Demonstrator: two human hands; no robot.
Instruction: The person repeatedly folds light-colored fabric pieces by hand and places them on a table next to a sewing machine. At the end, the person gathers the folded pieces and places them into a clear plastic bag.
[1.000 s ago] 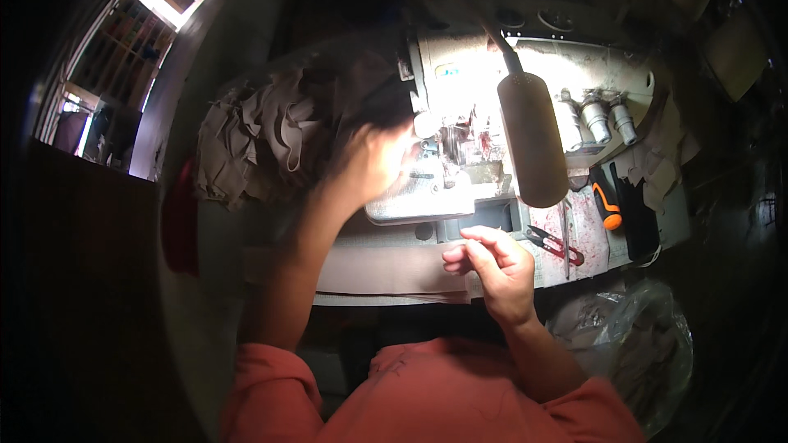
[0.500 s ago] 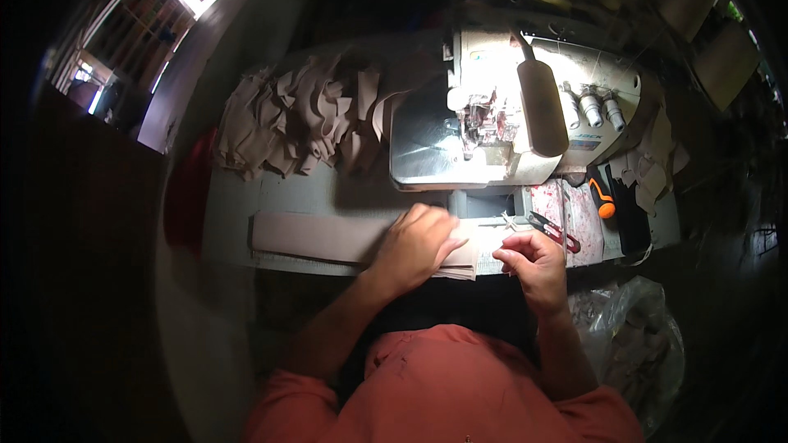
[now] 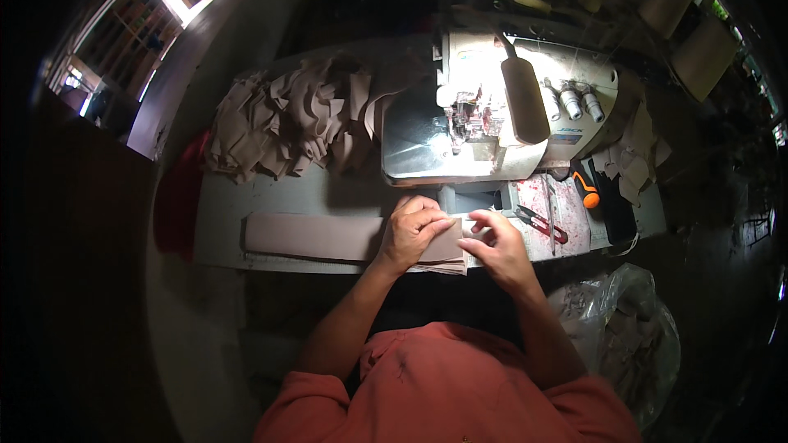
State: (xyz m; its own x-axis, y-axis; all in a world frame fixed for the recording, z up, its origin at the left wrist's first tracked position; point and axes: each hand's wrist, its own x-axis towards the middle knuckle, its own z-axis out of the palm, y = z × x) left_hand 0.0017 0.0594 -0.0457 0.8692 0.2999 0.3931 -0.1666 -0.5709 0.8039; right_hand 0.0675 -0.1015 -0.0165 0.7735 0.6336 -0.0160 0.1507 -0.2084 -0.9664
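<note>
A stack of long beige fabric strips [image 3: 316, 236] lies along the front edge of the sewing table. My left hand [image 3: 413, 234] rests over its right part, thumb and fingers pinched on the fabric near the upper right corner. Just off the stack's right end is my right hand [image 3: 499, 253], thumb and forefinger curved apart, with nothing visible between them. The layered ends of the strips fan slightly below my left hand. Behind both hands stands a brightly lit white sewing machine [image 3: 517, 160] with a shiny metal plate [image 3: 410, 143] on its left.
Cut beige pieces [image 3: 283, 119] heap at the back left. Red-handled thread snips [image 3: 543, 226] and an orange-and-black tool [image 3: 588, 189] lie right of my right hand. A clear plastic bag [image 3: 636, 312] of scraps hangs below the table's right side. Thread cones [image 3: 669, 8] stand far right.
My right hand has moved left to the stack's end, and its thumb and forefinger have parted from a pinch. My left hand has settled into a pinch on the fabric's corner.
</note>
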